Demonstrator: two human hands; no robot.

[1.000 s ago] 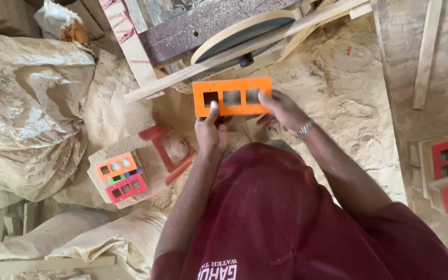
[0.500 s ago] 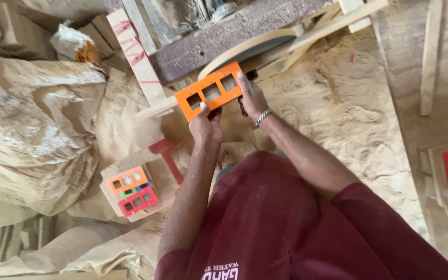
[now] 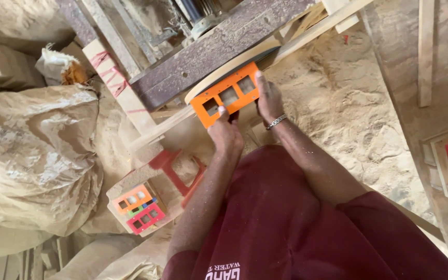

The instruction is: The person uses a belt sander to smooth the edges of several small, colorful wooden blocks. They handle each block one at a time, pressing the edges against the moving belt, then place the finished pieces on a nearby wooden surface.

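Both hands — left hand (image 3: 225, 134), right hand (image 3: 268, 98) — grip a flat orange wooden panel (image 3: 227, 94) with three square cut-outs, pressed against a round sanding disc (image 3: 224, 72) above a sawdust-strewn floor (image 3: 348, 109).

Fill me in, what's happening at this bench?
A person in a maroon shirt holds an orange wooden frame with three square openings in both hands, left hand at its near end and right hand at its far end. The frame's top edge sits against a round sanding disc on a rough wooden machine. Sawdust covers the floor. A stack of small orange, green and red frames rests on a block to the left.
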